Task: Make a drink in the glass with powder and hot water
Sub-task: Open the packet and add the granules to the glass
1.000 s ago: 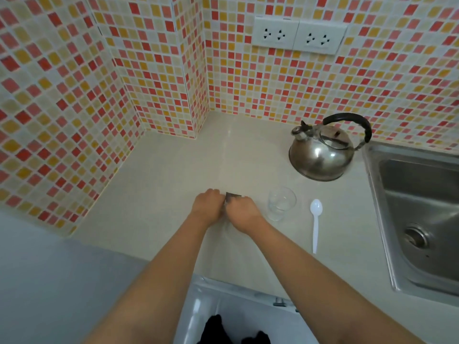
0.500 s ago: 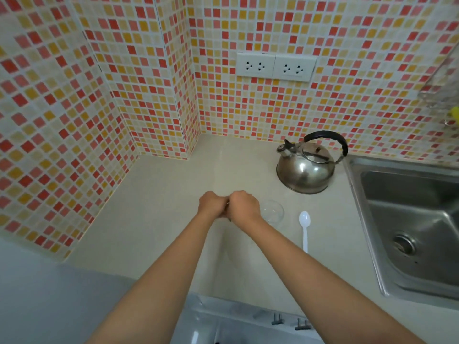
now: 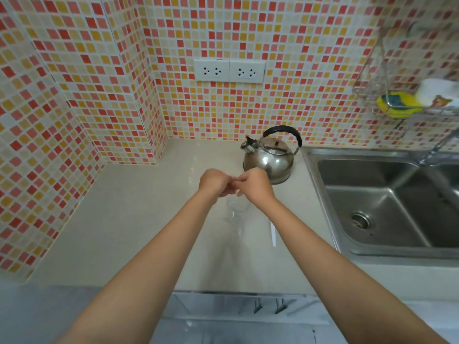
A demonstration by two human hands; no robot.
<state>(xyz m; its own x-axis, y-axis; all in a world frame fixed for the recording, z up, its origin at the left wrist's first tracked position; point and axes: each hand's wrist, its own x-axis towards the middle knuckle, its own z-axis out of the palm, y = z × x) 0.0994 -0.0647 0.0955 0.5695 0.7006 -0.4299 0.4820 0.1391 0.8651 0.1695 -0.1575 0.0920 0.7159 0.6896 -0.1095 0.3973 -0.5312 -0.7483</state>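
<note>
Clear glass [image 3: 236, 211] sits on the pale surface [image 3: 139, 219], right under both hands, prob. so powder drops straight in. Left hand [image 3: 214, 182] and right hand [image 3: 255, 184] meet fingertip to fingertip, closed in a pinch on sth small between them; likely a powder sachet being torn, but it's too hidden to confirm. Steel kettle [image 3: 269, 158] waits at 1 o'clock of the hands, close for the pour. White spoon [image 3: 273, 235] lies at 4 o'clock of the glass, mostly behind the right forearm. Sink [image 3: 372, 202] at 3 o'clock.
</note>
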